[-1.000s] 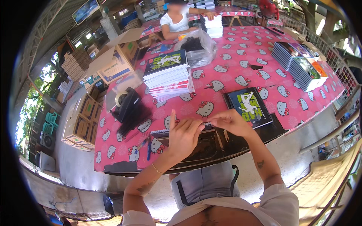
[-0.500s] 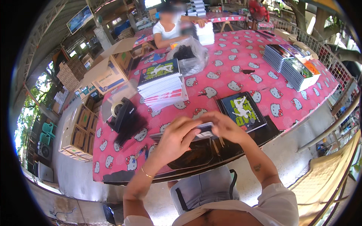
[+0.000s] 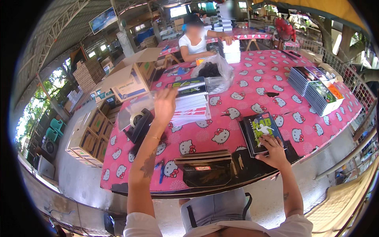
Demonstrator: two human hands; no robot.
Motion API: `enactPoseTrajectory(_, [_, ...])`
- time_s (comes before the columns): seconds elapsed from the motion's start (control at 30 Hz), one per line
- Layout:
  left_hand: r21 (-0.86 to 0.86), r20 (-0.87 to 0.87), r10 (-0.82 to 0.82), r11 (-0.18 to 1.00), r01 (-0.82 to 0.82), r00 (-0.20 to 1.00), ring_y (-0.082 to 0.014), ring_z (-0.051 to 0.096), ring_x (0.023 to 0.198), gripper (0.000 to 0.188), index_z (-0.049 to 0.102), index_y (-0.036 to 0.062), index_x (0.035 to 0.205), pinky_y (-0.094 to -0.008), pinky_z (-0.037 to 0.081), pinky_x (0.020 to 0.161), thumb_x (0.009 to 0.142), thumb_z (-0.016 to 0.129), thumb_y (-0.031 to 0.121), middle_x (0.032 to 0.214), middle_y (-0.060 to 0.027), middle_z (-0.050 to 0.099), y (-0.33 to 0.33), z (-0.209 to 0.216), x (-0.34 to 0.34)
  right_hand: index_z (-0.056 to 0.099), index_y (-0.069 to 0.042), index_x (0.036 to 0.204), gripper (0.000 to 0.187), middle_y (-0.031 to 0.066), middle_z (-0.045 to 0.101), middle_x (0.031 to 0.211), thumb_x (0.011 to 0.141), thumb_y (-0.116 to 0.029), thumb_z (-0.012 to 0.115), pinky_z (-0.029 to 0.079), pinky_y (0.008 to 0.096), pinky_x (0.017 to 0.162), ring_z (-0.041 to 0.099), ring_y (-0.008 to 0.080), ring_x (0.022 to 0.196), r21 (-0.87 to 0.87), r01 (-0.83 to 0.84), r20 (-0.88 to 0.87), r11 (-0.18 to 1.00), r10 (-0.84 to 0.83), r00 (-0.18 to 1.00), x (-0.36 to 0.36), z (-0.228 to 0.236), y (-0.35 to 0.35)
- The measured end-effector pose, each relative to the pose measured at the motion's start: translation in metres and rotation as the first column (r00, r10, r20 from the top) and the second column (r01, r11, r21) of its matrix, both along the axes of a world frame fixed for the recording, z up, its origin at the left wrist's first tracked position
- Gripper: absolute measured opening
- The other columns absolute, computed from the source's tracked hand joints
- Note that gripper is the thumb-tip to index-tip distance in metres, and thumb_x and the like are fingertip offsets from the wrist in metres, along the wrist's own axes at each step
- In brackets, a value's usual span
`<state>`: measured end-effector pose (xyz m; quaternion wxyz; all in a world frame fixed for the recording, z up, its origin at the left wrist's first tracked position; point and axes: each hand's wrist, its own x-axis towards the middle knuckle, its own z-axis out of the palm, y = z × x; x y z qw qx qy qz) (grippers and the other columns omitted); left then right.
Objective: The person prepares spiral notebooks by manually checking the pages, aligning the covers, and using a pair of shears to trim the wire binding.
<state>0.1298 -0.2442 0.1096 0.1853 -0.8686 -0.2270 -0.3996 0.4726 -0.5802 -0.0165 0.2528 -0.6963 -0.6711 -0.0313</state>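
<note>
Left hand (image 3: pixel 166 103): fingers bent together at the left edge of one notebook stack (image 3: pixel 191 106); whether they grip a notebook cannot be told. Right hand (image 3: pixel 272 150): fingers spread, palm down, on one dark spiral notebook (image 3: pixel 259 125) at the table's front right. Between the forearms: one black holder (image 3: pixel 207 172); one blue pen (image 3: pixel 161 172) to its left. Beyond: one tape dispenser (image 3: pixel 140 125), one plastic bag (image 3: pixel 221 75), two book stacks (image 3: pixel 316 93) at right, one co-worker (image 3: pixel 194 41).

Stacked notebooks (image 3: pixel 191 106) on pink table (image 3: pixel 246 106)
</note>
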Motion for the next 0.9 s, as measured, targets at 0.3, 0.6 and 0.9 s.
enactPoseTrajectory(0.3, [-0.184,0.114,-0.264,0.942,0.281,0.958,-0.0252,0.057,0.08,0.02,0.071,0.0065,0.108,-0.0379,0.036,0.078,0.088,0.069,0.002,0.086,-0.0053,0.061,-0.187,0.035,0.021,0.06,0.001,0.129,0.037,0.0043,0.068,0.117,0.094,-0.001,0.072,0.051,0.0265,0.09,0.063,0.0087,0.103,0.424,-0.198,-0.816,0.884,0.468,0.339,-0.098,0.014,0.037])
enactPoseTrajectory(0.6, [-0.248,-0.075,-0.25,0.942,0.224,0.965,-0.022,0.058,0.082,0.029,0.071,0.0086,0.108,-0.0389,0.036,0.079,0.08,0.072,0.002,0.089,-0.0022,0.063,-0.217,0.033,0.003,0.069,-0.001,0.114,0.031,0.0048,0.072,0.105,0.089,-0.012,0.081,0.049,0.0291,0.088,0.063,0.0118,0.097,0.211,-0.171,-0.793,0.962,0.271,0.546,-0.119,-0.001,0.036])
enactPoseTrajectory(0.9, [-0.517,0.73,0.194,0.784,0.343,0.656,-0.022,0.045,0.138,0.063,0.034,0.0026,0.159,-0.0407,0.027,0.118,0.104,0.056,0.026,0.146,-0.0145,0.054,-0.219,-0.133,-0.052,0.042,0.0,0.148,0.072,0.0131,0.064,0.126,0.09,-0.019,0.08,0.045,0.035,0.104,0.06,0.0191,0.117,0.387,-0.145,-0.864,0.911,0.413,0.288,-0.164,-0.019,0.051])
